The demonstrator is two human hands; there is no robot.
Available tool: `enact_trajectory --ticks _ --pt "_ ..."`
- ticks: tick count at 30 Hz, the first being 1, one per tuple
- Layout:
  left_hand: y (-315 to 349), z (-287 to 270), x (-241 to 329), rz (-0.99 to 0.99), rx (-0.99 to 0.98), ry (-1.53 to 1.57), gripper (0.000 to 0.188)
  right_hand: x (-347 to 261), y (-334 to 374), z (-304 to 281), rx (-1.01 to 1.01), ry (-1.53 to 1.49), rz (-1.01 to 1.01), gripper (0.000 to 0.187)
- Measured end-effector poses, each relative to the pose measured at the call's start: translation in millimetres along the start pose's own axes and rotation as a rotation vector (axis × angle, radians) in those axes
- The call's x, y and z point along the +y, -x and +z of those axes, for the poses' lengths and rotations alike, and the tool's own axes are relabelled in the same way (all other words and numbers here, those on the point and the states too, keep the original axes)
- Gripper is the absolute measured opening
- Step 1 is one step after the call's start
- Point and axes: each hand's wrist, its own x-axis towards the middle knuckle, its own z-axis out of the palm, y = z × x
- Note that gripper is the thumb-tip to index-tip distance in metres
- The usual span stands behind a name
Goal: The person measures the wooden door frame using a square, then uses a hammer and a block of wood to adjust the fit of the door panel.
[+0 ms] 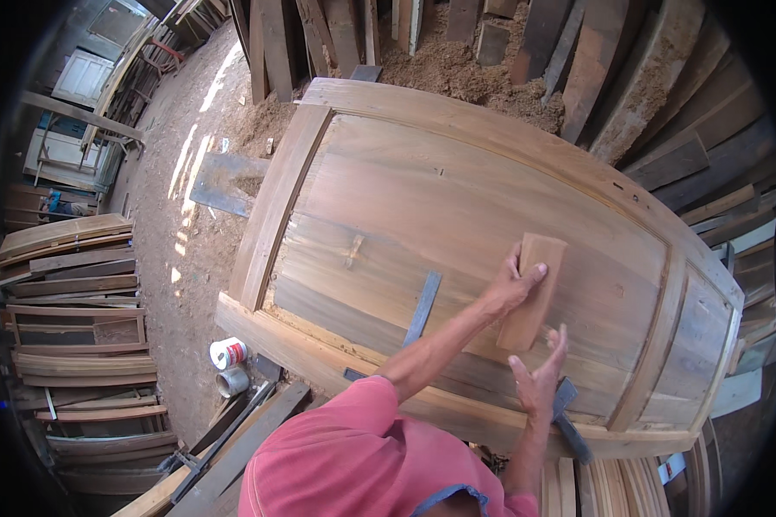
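A large framed wooden door panel point(379, 198) lies flat in front of me. My left hand point(517, 284) grips a short reddish-brown wooden block point(539, 302) over the panel, thumb on its face and fingers at its left edge. Close to the block's lower end, my right hand point(540, 379) is open with its fingers apart and nothing in it. Beside my left forearm rests a flat metal blade point(422, 308), partly hidden by the arm. Near my right wrist a dark metal tool point(569, 420) lies across the panel's near edge; its kind is unclear.
Boards and planks point(647, 95) lean along the far and right sides, with sawdust point(457, 73) between them. More stacked timber point(86, 319) stands at the left. A white tub point(228, 353) and a metal can point(232, 382) sit on the dirt floor near the panel's left corner.
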Motion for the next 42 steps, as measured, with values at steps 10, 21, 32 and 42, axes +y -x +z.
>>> enact_trajectory --ticks 10,21,32,42 --pt "-136.7 -259.9 228.2 0.504 0.299 -0.523 0.056 190.5 102.1 -61.1 -0.186 0.994 0.575 0.060" --pt "-231.3 -402.6 315.4 0.501 0.650 -0.817 0.070 47.7 16.2 -19.9 -0.213 0.718 0.344 0.031" --pt "-239.7 -409.5 295.2 0.472 0.280 -0.859 0.073 -137.0 -184.2 69.5 -0.053 0.084 0.053 0.025" --pt "-215.7 -427.7 254.7 0.454 0.302 -0.613 0.076 -340.1 -364.6 111.6 0.086 0.315 -0.421 0.035"
